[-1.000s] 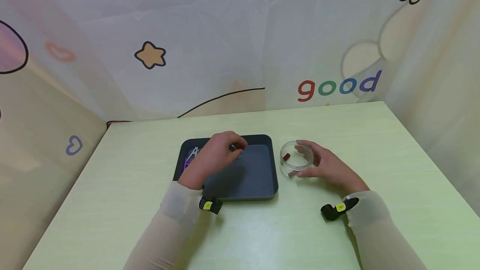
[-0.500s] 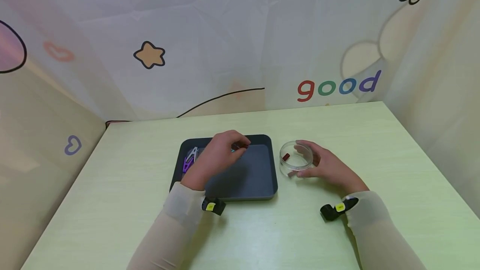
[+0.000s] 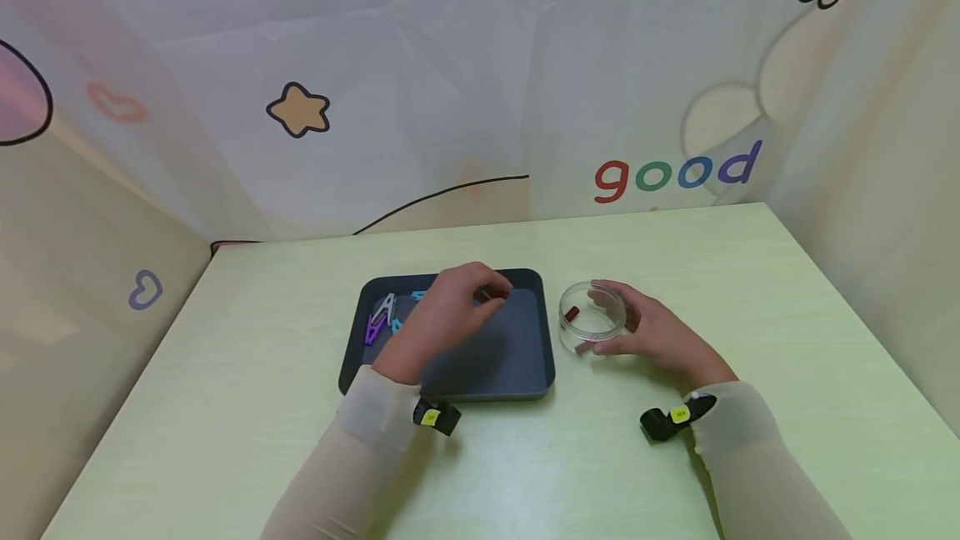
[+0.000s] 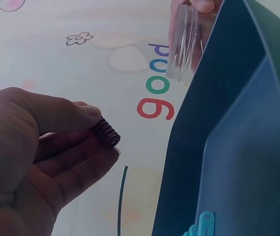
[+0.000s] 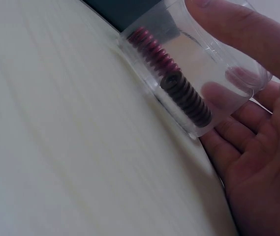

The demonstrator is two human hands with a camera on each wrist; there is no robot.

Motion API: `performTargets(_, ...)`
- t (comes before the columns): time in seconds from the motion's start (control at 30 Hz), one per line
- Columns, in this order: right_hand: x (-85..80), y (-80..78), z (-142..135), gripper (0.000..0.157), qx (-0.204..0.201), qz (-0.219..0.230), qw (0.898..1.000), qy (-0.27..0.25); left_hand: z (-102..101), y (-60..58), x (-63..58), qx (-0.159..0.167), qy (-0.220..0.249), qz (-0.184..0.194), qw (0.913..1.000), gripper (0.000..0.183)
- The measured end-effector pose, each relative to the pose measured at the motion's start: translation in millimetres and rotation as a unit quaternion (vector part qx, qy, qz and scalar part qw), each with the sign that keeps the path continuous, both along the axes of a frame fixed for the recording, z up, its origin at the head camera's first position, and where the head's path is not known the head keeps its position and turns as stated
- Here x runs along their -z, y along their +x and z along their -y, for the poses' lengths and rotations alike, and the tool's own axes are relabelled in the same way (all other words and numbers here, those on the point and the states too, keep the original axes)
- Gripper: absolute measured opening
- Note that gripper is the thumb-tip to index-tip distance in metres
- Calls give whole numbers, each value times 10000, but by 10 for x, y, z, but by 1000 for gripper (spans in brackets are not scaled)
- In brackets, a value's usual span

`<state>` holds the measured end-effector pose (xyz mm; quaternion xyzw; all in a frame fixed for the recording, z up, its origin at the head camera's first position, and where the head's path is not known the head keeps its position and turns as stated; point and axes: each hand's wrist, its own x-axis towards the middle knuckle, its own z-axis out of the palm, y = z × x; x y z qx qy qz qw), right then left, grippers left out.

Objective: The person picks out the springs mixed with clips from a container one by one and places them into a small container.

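Note:
Between thumb and fingers of my left hand [image 3: 453,311] is a dark coil spring [image 4: 105,132], seen clearly in the left wrist view. The hand hangs above the dark grey tray [image 3: 517,396]. Just right of the tray, my right hand [image 3: 660,336] holds a clear round jar [image 3: 592,335] from its right side, thumb in front. Through the jar's wall in the right wrist view show a red spring [image 5: 154,51] and a dark brown spring [image 5: 186,100], end to end near the bottom. The jar's top looks open in the head view, though I cannot tell for certain.
Plastic clips lie at the tray's left: a purple clip [image 3: 375,330], a grey clip [image 3: 386,307] and blue clips [image 3: 418,295], partly hidden by the left arm. The pale table [image 3: 510,473] ends at a printed curtain [image 3: 450,90] behind and at both sides.
My left hand has moved right across the tray toward the jar, the spring still pinched. More clips show behind it. My right hand and the jar have stayed put.

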<state>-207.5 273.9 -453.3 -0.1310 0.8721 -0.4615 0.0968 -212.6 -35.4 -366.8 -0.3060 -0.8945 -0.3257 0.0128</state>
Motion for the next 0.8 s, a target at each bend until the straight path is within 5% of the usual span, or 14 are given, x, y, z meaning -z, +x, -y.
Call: performTargets(0.8,-17,-5,-19,92,-104,36,9998,-172,-317,56,55,265,-61,-8,9996,20)
